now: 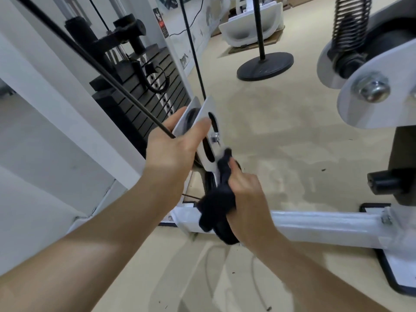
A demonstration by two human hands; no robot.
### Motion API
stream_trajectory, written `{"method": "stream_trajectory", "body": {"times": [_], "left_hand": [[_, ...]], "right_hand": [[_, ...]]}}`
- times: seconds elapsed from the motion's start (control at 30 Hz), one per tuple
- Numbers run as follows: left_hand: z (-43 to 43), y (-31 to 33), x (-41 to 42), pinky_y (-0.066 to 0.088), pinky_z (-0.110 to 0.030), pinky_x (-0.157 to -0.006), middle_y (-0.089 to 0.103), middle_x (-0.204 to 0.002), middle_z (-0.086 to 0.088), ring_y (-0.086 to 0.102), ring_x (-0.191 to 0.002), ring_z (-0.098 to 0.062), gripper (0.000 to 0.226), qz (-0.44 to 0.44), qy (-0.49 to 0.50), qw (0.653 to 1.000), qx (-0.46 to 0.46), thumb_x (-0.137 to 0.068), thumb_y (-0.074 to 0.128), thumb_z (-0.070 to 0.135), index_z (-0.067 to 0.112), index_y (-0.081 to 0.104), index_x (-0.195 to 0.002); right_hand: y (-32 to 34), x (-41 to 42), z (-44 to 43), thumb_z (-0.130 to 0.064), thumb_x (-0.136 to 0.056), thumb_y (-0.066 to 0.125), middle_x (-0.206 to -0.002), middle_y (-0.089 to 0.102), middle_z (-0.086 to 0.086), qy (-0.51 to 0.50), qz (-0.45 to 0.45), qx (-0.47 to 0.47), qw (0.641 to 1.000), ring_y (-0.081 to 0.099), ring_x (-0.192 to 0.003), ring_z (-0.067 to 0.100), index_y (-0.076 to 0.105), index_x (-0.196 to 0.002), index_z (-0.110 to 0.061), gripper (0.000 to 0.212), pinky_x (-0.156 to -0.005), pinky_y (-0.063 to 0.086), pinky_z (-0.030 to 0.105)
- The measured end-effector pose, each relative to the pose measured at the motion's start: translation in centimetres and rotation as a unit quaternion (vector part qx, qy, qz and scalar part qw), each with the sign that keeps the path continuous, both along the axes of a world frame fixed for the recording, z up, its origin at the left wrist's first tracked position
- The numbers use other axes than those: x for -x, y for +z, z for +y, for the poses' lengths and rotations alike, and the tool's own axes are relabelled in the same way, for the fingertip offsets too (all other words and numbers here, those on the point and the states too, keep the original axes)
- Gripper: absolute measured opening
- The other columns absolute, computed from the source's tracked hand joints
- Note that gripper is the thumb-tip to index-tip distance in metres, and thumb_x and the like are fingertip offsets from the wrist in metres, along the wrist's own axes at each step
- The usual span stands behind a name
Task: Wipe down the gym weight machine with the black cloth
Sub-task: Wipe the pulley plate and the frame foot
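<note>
The left hand (173,143) holds the white pulley bracket (206,122) on the weight machine (315,224); the right hand (247,199) grips the black cloth (216,206), pressing it against the bracket's lower edge

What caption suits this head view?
Left hand steadies a white pulley bracket while right hand wipes it with black cloth.

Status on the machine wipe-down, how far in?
Nothing shows as finished; no visible wet or clean marks. In hand: left hand steadies the white metal pulley bracket while right hand rubs the crumpled black cloth on its lower edge. Left: black weight stack, white base tube.
</note>
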State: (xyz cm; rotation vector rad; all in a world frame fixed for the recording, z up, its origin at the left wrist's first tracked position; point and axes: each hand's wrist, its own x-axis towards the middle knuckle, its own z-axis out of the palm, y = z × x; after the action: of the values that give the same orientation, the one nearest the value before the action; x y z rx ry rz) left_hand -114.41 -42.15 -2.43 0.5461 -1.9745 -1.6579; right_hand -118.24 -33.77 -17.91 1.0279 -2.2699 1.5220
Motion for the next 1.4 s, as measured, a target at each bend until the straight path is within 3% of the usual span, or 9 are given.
{"method": "stream_trajectory", "body": {"times": [0.2,0.4,0.6,0.8,0.9,1.07,1.17,1.23,1.4], "left_hand": [[0.8,-2.5,-1.3,0.057,-0.031,-0.068,0.073,-0.090,-0.007,0.070,-0.084,-0.020,0.022,-0.036,-0.065,0.995,0.066,-0.087,0.062,-0.004,0.006,0.067,-0.106],[0.0,-2.0,-1.0,0.058,-0.046,-0.076,0.070,-0.095,-0.020,0.068,-0.087,-0.038,0.014,-0.083,-0.015,0.996,-0.005,-0.090,0.061,0.008,0.004,0.065,-0.102],[0.8,-2.7,-1.1,0.055,-0.031,-0.065,0.071,-0.082,-0.003,0.068,-0.072,-0.014,0.008,-0.071,-0.048,0.996,-0.001,-0.091,0.063,0.016,0.011,0.066,-0.097],[-0.4,-3.3,-1.1,0.056,-0.050,-0.083,0.072,-0.092,-0.013,0.070,-0.087,-0.028,0.006,-0.074,-0.005,0.997,-0.006,-0.084,0.070,0.021,0.023,0.070,-0.090],[-0.5,-3.4,-2.4,0.053,-0.017,-0.077,0.073,-0.092,0.014,0.068,-0.089,-0.001,0.022,-0.124,-0.048,0.978,0.160,-0.087,0.068,0.032,0.025,0.063,-0.107],[1.0,-3.5,-6.2,0.028,-0.026,-0.045,0.045,-0.058,0.006,0.049,-0.053,-0.022,0.023,-0.384,-0.109,0.585,0.706,-0.087,0.056,0.057,0.039,0.049,-0.074],[2.7,-3.2,-6.8,0.031,-0.030,-0.045,0.062,-0.065,0.002,0.058,-0.058,-0.022,0.012,-0.184,-0.157,0.582,0.776,-0.078,0.068,0.017,0.023,0.066,-0.068],[2.6,-3.3,-5.9,0.044,-0.036,-0.089,0.069,-0.108,-0.011,0.063,-0.102,-0.028,0.045,-0.118,-0.164,0.548,0.812,-0.097,0.027,0.005,0.008,0.071,-0.100],[0.8,-2.8,-4.1,0.023,-0.044,-0.115,0.061,-0.129,-0.017,0.054,-0.124,-0.031,0.056,-0.221,-0.129,0.382,0.888,-0.097,0.012,0.002,-0.001,0.064,-0.121]], "right_hand": [[3.8,0.5,-0.2,0.002,-0.082,0.052,-0.136,0.054,0.016,-0.104,0.024,0.132,0.986,0.048,-0.113,0.025,0.049,-0.135,0.006,0.054,-0.102,0.037,0.023],[-2.5,-2.8,0.9,-0.002,-0.069,0.030,-0.137,0.054,0.021,-0.030,0.094,-0.101,0.990,0.045,-0.107,0.028,0.050,-0.129,0.008,0.064,-0.091,0.040,0.036],[0.9,-2.6,2.9,0.007,-0.077,0.046,-0.147,0.043,0.009,-0.030,0.041,0.065,0.997,0.047,-0.124,0.028,0.047,-0.138,0.003,0.062,-0.108,0.035,0.032],[-5.8,-4.3,2.4,-0.008,-0.070,0.039,-0.154,0.030,0.004,0.061,0.019,-0.087,0.994,0.057,-0.118,0.031,0.030,-0.149,-0.015,0.080,-0.103,0.038,0.028],[-6.5,-4.7,5.4,0.011,-0.077,0.046,-0.142,0.044,-0.014,0.036,-0.123,-0.006,0.992,0.051,-0.127,0.019,0.042,-0.138,-0.041,0.080,-0.106,0.039,0.025],[-0.3,-3.1,3.1,-0.003,-0.077,0.038,-0.147,0.042,-0.005,-0.014,-0.045,0.107,0.993,0.041,-0.131,0.002,0.053,-0.136,-0.011,0.062,-0.110,0.028,0.014],[-0.4,-3.7,1.2,0.008,-0.078,0.055,-0.124,0.047,-0.027,0.016,0.001,0.086,0.996,0.046,-0.108,-0.008,0.057,-0.121,-0.022,0.052,-0.102,0.028,0.004],[-1.4,-4.2,1.2,0.013,-0.070,0.063,-0.092,0.050,-0.040,0.024,-0.052,0.084,0.995,0.048,-0.084,-0.015,0.054,-0.095,-0.032,0.052,-0.084,0.034,-0.002],[0.1,-2.9,4.1,0.006,-0.075,0.058,-0.079,0.067,-0.021,-0.039,-0.253,0.180,0.950,0.061,-0.069,0.002,0.061,-0.086,-0.024,0.032,-0.066,0.047,0.016]]}}
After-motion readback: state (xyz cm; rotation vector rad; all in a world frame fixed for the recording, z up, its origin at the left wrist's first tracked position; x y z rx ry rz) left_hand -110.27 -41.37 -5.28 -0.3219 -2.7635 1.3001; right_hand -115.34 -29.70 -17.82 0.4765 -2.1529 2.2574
